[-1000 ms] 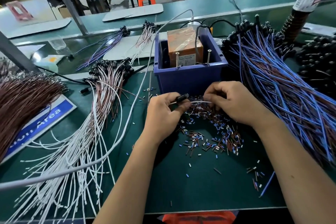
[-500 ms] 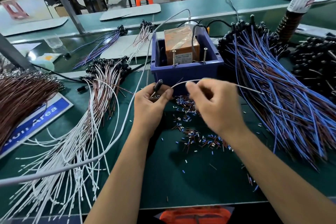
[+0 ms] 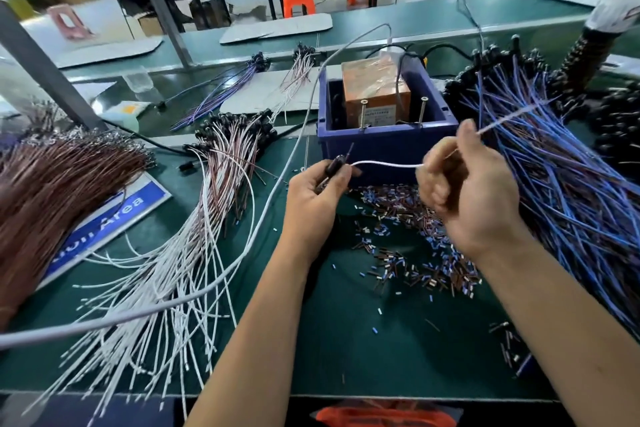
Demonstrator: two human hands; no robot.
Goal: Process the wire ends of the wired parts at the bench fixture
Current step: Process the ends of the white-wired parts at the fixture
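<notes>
1. left hand (image 3: 313, 196) curled round the black part body (image 3: 335, 165), pinned between thumb and fingers just near of the blue bin (image 3: 388, 146), probably so the part stays put while the lead gets handled
2. right hand (image 3: 464, 189) loosely fisted, pinching the white wire (image 3: 384, 164) that runs from that part; free end sticks out far-right past the thumb, blurred, so can't tell if the tip is stripped
3. wire held taut-ish between both hands, looks like it's being straightened to present the end to the fixture
4. orange fixture box (image 3: 375, 90) sits inside the blue bin, two upright screws (image 3: 363, 113) on the near rim, my guess is they act as wire guides
5. pile of insulation offcuts (image 3: 412, 236) on the green mat (image 3: 346, 350) right under the hands, i.e. where stripping drops them
6. blue-wired stock (image 3: 554, 184) heaped right, white-wired parts (image 3: 194, 253) fanned left, likely unprocessed vs done, not sure which
</notes>
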